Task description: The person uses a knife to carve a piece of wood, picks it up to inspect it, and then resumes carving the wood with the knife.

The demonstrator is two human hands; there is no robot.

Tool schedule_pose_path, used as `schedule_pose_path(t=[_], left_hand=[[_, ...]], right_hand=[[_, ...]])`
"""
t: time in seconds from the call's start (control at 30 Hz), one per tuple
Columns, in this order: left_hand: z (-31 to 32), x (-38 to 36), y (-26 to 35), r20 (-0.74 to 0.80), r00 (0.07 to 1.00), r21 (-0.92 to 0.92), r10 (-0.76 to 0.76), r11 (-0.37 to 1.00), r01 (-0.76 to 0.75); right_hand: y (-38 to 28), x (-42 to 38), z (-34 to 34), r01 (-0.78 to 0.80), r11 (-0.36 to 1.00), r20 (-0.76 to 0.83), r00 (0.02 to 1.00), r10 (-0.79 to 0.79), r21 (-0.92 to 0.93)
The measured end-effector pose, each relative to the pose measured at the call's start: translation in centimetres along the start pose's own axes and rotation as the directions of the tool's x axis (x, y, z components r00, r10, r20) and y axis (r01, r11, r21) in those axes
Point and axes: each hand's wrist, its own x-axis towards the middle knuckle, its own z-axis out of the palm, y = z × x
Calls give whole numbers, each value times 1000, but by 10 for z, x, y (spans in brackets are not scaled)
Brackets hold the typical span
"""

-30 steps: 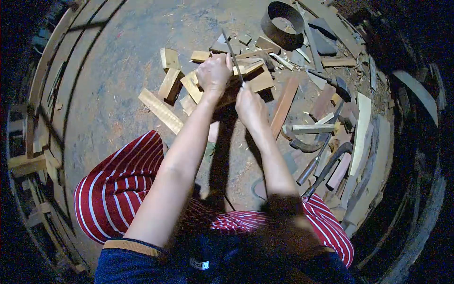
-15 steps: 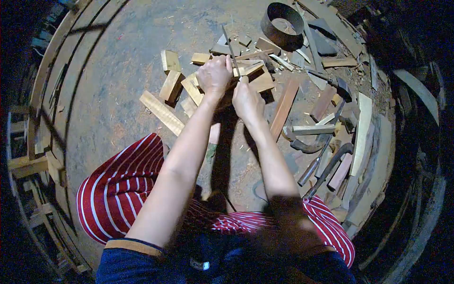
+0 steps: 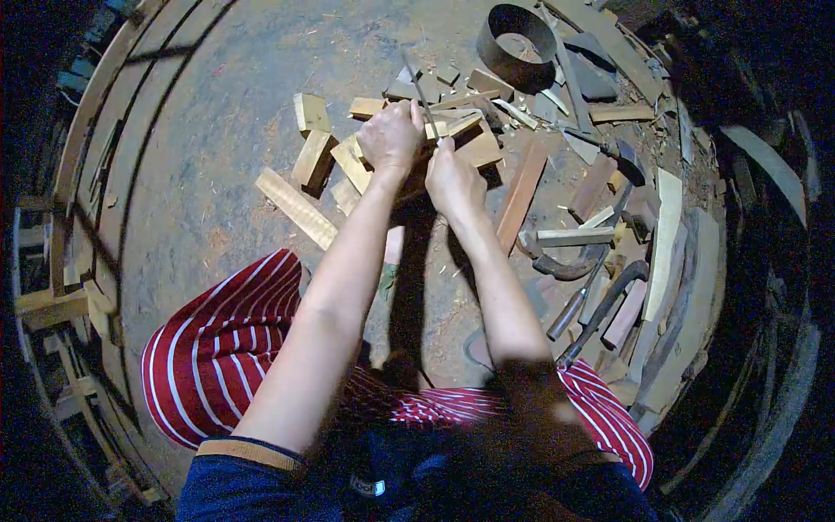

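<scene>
My right hand (image 3: pixel 455 181) is closed round the handle end of a narrow, file-like metal tool (image 3: pixel 419 94). The tool's thin blade points away from me and slants left, passing close beside my left hand (image 3: pixel 393 137). That hand is a fist at the pile of wood pieces, pressed on a pale wood block (image 3: pixel 350 163) or something just beside it; its fingertips are hidden. Under and behind both hands lie more wood offcuts, among them a wood block (image 3: pixel 481 150) right of my right hand. Where the blade meets the wood is hard to make out.
A round metal ring-like tin (image 3: pixel 519 48) stands at the back right. A reddish wood strip (image 3: pixel 523 196), a hammer (image 3: pixel 628 163), a curved-handled tool (image 3: pixel 609 309) and several offcuts lie on the right. A pale plank (image 3: pixel 296 209) and a small block (image 3: pixel 311 113) lie left.
Both hands stay at the same spot on the wood pile. The tool's tip has shifted slightly left; the whole view has moved a little.
</scene>
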Motion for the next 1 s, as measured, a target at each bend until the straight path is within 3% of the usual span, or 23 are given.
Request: schedule_pose_path(t=[0.23, 0.47, 0.63, 0.7, 0.8, 0.87, 0.93, 1.0], left_hand=[[6, -3, -6, -20, 1000, -10, 24, 1000, -24], [2, -2, -2, -61, 994, -89, 93, 991, -98], [9, -2, -4, -55, 998, -44, 44, 998, -46], [10, -2, -6, -87, 993, -29, 79, 996, -81], [4, -4, -3, -28, 997, -4, 68, 998, -68], [3, -2, -3, -101, 990, -66, 103, 992, -110], [2, -1, -1, -32, 999, -29, 36, 999, -36], [2, -1, -1, -45, 997, -47, 61, 997, -64]], right_hand=[[11, -70, -14, -72, 997, 117, 991, 67, 39], [3, -4, 2, -12, 1000, -9, 1000, 12, 4], [7, -57, -11, -36, 998, 78, 996, 32, 47], [6, -70, -17, -57, 998, 115, 992, 59, -24], [9, -37, -4, -51, 996, 70, 996, 46, 78], [4, -16, -2, -15, 999, 15, 1000, 15, 39], [1, -7, -1, 6, 1000, -4, 1000, -6, -20], [4, -28, -3, 2, 1000, -4, 1000, -2, -27]])
